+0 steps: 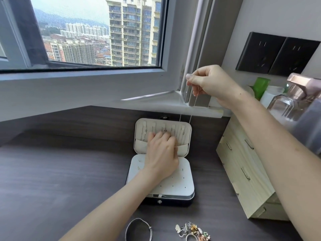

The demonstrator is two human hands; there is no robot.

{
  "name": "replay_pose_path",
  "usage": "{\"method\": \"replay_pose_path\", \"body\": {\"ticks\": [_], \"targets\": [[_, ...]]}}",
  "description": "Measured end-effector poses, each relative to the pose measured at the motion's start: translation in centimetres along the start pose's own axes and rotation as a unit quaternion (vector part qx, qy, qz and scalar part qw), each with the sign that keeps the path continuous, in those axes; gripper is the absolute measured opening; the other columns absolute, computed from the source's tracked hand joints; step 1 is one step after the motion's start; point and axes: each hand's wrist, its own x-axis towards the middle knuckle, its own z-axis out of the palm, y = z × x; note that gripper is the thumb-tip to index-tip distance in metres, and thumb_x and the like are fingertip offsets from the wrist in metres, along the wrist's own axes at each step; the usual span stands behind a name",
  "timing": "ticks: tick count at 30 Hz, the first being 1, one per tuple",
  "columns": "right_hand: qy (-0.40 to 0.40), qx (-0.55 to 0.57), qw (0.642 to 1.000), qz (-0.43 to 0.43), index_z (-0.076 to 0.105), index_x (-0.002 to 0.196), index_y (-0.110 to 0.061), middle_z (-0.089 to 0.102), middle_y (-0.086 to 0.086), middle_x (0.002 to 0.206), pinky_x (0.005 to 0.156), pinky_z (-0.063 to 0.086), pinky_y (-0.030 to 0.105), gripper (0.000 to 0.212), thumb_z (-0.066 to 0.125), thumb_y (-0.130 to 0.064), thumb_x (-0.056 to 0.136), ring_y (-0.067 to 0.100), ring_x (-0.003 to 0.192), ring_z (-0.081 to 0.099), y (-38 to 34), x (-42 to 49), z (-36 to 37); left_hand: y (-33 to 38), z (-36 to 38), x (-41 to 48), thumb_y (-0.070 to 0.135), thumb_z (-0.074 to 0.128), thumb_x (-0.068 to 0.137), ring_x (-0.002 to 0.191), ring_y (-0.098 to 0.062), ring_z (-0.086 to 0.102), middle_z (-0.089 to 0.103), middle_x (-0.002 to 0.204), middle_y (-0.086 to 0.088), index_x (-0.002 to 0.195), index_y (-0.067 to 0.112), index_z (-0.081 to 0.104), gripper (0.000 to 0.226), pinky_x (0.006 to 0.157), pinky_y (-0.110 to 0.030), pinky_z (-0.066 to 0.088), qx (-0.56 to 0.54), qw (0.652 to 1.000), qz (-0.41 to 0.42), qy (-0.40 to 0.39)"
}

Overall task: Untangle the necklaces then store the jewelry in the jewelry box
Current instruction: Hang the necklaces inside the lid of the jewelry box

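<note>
- Right hand (206,82), upper right of centre: thumb and forefinger pinching thin necklace chain (194,103), 2 strands hanging to open jewelry box (173,201), frame centre.
- Left hand (161,150), on lid pocket (182,150): fingers curled, grasp not discernible.
- Risk, judged: snagging on lid hooks (182,129), or re-knotting if dropped slack.
- Hidden: chain's lower end, left fingertips.
- Cut off at bottom edge: jewelry pile (192,232).

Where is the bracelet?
Head view, bottom centre: the bracelet lies on the desk, left of the jewelry pile, in front of the jewelry box.
</note>
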Motion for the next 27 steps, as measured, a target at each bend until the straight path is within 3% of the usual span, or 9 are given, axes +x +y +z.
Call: {"method": "replay_pose_path", "body": {"ticks": [4,8,10,13,19,23,27], "targets": [[-0.044,-0.036,0.998,0.010,0.065,0.079,-0.001,0.059,0.008,0.065,0.059,0.048,0.019,0.023,0.058,-0.018,0.093,0.010,0.056,0.053,1.0,-1.4,1.0,0.0,0.0,0.0,0.015,0.061,0.054,0.062,-0.025,0.050,0.054,0.062,0.001,0.059,0.015,0.053,0.009,0.062,-0.034,0.020,0.005,1.000,0.000,0.000],[-0.070,-0.101,0.992,0.009,0.067,0.084,0.002,0.061,0.007,0.065,0.071,0.044,0.017,0.023,0.058,-0.018,0.092,-0.009,0.058,0.052,2.5,-2.8,2.2,-0.1,0.1,0.0,0.017,0.062,0.054,0.064,-0.025,0.051,0.054,0.063,0.001,0.059,0.015,0.054,0.009,0.063,-0.033,0.020,0.006,1.000,-0.005,-0.005],[-0.078,-0.128,0.989,0.014,0.067,0.081,-0.004,0.063,0.004,0.067,0.067,0.045,0.026,0.021,0.059,-0.020,0.091,0.004,0.060,0.054,3.3,-3.3,2.8,0.0,0.1,0.1,0.017,0.063,0.053,0.064,-0.025,0.051,0.054,0.063,0.002,0.059,0.016,0.055,0.010,0.064,-0.033,0.019,0.009,1.000,-0.006,-0.008],[-0.069,-0.199,0.978,-0.004,0.069,0.079,-0.011,0.066,0.001,0.076,0.066,0.042,0.026,0.017,0.060,-0.023,0.089,0.010,0.070,0.057,4.6,-3.9,3.7,-0.1,0.0,0.1,0.017,0.062,0.054,0.062,-0.025,0.050,0.053,0.062,0.001,0.058,0.016,0.053,0.009,0.062,-0.033,0.014,0.009,1.000,-0.009,-0.010],[0.034,-0.362,0.928,-0.084,0.073,0.090,-0.013,0.069,0.005,0.091,0.083,0.043,0.035,0.018,0.059,-0.025,0.089,0.025,0.091,0.060,7.4,-5.1,5.7,-0.1,0.1,0.1,0.016,0.058,0.056,0.061,-0.024,0.049,0.053,0.061,0.003,0.058,0.018,0.054,0.005,0.062,-0.032,0.008,-0.001,1.000,-0.015,-0.011],[0.127,-0.439,0.878,-0.145,0.072,0.067,-0.011,0.063,0.005,0.065,0.066,0.041,0.036,0.011,0.076,-0.020,0.073,0.030,0.064,0.058,8.8,-5.3,7.0,0.0,0.1,0.1,0.013,0.057,0.055,0.061,-0.024,0.049,0.052,0.061,0.002,0.058,0.018,0.054,0.006,0.062,-0.031,0.010,-0.005,1.000,-0.017,-0.011],[0.167,-0.501,0.837,-0.143,0.068,0.062,-0.011,0.058,0.003,0.060,0.062,0.039,0.034,0.017,0.076,-0.024,0.070,0.027,0.058,0.055,9.1,-5.5,7.6,0.0,0.1,0.1,0.012,0.057,0.057,0.060,-0.024,0.049,0.051,0.060,0.002,0.057,0.017,0.054,0.006,0.062,-0.031,0.013,-0.009,1.000,-0.020,-0.010]]}}
